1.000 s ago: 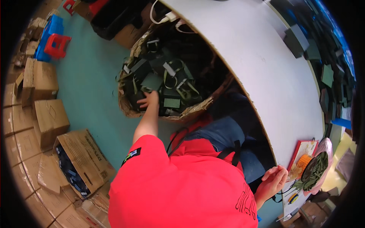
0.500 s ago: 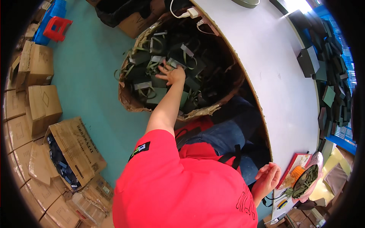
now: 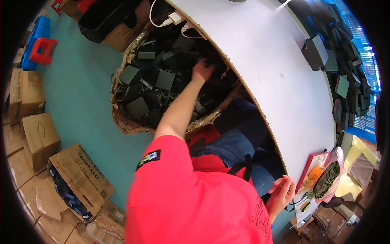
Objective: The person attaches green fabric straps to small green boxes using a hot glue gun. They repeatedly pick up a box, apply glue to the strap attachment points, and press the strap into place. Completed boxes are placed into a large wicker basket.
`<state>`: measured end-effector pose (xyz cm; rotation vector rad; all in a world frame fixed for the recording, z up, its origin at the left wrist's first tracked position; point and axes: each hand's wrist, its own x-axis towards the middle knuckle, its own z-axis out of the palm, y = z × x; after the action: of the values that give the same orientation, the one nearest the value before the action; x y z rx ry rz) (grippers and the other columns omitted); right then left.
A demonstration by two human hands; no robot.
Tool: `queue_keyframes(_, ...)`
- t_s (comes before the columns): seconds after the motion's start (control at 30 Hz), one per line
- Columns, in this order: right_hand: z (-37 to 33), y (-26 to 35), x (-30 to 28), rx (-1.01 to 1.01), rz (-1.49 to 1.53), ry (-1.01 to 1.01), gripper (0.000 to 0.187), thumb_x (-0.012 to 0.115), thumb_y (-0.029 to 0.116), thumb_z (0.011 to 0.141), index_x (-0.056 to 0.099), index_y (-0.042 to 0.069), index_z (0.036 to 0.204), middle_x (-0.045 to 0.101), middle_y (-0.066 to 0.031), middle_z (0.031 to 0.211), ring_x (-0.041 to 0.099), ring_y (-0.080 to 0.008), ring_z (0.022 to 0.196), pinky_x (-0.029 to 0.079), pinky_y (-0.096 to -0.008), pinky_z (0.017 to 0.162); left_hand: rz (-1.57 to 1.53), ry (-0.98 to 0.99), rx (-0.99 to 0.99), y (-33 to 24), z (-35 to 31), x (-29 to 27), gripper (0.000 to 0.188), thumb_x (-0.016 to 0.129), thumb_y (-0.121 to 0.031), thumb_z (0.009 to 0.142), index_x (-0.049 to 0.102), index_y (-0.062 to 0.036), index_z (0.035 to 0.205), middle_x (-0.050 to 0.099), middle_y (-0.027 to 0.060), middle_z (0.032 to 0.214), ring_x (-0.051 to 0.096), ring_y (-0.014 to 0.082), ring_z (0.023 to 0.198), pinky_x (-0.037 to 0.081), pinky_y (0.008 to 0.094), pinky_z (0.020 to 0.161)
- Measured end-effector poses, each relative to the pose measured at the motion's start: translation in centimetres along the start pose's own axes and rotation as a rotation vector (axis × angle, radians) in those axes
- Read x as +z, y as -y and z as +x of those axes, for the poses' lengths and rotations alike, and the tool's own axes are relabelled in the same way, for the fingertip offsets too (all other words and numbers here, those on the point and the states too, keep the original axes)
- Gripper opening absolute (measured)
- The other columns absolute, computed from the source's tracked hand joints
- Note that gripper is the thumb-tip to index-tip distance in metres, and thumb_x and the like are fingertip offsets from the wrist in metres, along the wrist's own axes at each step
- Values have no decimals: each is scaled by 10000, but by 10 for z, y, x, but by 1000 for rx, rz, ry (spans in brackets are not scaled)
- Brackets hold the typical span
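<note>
My left hand [image 3: 203, 70] reaches into a large, ragged-rimmed cardboard carton [image 3: 131, 129] beside the table. Its fingers look apart, though slightly blurred, over the dark right part of the heap. Nothing shows held in them. Dark green box-like pieces [image 3: 165, 80] fill the carton, several with olive ribbon loops among them. Low on the right, my right hand [image 3: 283, 192] hovers by the table's near corner, fingers curled and pressed together. What they hold, if anything, I cannot make out.
The white table [image 3: 260, 61] runs along the carton's right. Dark green boxes [image 3: 319, 53] pile at its far edge. A tray [image 3: 310, 173] with an orange item and olive strips lies near my right hand. Cardboard boxes [image 3: 81, 175] and a red stool [image 3: 42, 51] stand left.
My left hand has moved right and deeper into the carton. The pieces have shifted, with more flat faces showing on the left. The view has swung; my right hand stays by the corner.
</note>
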<state>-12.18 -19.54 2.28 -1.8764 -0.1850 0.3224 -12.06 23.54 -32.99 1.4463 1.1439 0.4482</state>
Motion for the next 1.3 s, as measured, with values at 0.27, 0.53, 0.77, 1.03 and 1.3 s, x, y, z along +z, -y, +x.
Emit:
queue_keyframes(0.27,8,-2,6,3,-32,49,124,537,98,1028,599,-9,1045,617,-96,753,488,-96,488,385,-207,452,840,-889,-297,31,-87,-238,837,743,-340,818,321,-148,1516,167,198,1616,121,355,1505,186,729,1079)
queue_keyframes(0.53,13,1,20,32,-14,120,97,565,78,1008,597,-7,1042,630,-97,757,506,-97,496,391,-211,464,654,-692,-419,62,-90,-199,882,722,-400,858,247,-185,1570,226,74,1636,82,380,1512,253,751,1071)
queue_keyframes(0.77,14,-1,12,30,-24,126,98,561,80,1009,598,-6,1036,633,-100,757,508,-102,495,398,-213,466,643,-497,217,58,-49,-135,476,669,-142,848,594,-31,1305,578,160,1363,484,379,1308,434,466,1058)
queue_keyframes(1.03,9,-4,-4,13,-12,86,93,565,73,1006,602,-7,1035,632,-97,757,502,-102,492,396,-214,465,409,-201,234,12,-75,-44,399,682,-166,852,655,-22,1223,564,191,1379,500,353,1302,420,412,1087)
queue_keyframes(1.3,9,-18,-12,5,35,84,119,551,93,1018,605,-9,1047,621,-96,744,484,-101,478,373,-219,447,553,-23,235,17,-153,-38,437,726,-198,831,641,-66,1239,292,322,1532,390,472,1362,393,481,1111)
